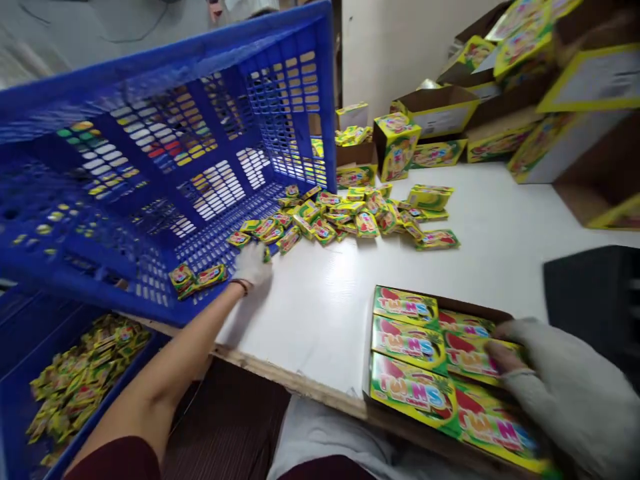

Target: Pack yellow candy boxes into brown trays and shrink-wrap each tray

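My left hand (253, 265), in a pale glove, reaches to the front lip of a tipped blue crate (327, 100). Its fingers are blurred and partly hidden. A small yellow-green pack (267, 255) shows right by its thumb side. Several similar wrapped packs (323, 230) lie heaped from inside the crate out onto the white table (310, 307). At the lower right, an open carton (370, 373) holds two columns of boxes printed TWINS (410, 337). My right hand (565, 387), also gloved, has its thumb and fingers closed around the end of one box (470, 353) in the right column.
Display cartons (440, 117) with yellow edges are stacked along the back and right. A dark object (590, 287) stands at the right edge. Below the table's wooden edge (290, 380), at the left, a blue bin (145, 350) holds many more packs (85, 373).
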Motion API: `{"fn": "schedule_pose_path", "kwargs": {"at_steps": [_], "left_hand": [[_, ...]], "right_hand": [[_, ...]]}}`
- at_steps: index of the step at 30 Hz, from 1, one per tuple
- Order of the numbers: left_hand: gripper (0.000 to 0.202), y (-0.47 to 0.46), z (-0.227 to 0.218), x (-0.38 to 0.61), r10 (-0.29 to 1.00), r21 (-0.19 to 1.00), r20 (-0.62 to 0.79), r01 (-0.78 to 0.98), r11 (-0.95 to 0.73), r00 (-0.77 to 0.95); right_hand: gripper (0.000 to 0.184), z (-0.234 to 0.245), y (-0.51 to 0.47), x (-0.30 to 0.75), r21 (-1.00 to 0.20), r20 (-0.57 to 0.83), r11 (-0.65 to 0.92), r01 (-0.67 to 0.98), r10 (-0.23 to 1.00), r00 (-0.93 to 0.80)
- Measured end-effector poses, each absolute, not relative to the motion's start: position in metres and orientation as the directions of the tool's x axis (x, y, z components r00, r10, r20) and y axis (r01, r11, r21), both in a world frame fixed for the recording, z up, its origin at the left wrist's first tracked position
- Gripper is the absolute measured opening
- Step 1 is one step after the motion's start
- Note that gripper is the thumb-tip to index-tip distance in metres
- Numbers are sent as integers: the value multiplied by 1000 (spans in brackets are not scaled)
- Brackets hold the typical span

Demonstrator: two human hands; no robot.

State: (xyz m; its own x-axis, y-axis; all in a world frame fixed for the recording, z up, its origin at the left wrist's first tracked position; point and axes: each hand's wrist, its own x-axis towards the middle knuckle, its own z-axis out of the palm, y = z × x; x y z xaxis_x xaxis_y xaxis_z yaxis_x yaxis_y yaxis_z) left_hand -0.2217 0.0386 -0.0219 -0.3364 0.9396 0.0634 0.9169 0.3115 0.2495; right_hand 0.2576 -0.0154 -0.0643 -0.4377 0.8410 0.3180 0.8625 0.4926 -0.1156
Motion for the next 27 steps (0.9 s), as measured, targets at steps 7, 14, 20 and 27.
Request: {"fn": "schedule_pose_path", "kwargs": {"at_steps": [7, 14, 20, 27], "left_hand": [[47, 24, -36, -226, 942, 311, 111, 911, 270, -317], [60, -2, -8, -56, 706, 305, 548, 678, -669, 449], [91, -7, -7, 11, 692, 443, 541, 539, -717, 477], [56, 6, -46, -25, 886, 618, 373, 639, -458, 274]], "right_hand": [[19, -31, -15, 245, 16, 70, 500, 866, 863, -500], [43, 21, -12, 212, -732, 257, 321, 601, 947, -193], [25, 29, -5, 218, -729, 199, 263, 632, 965, -172], [26, -25, 12, 240, -457, 150, 161, 875, 983, -103]]}}
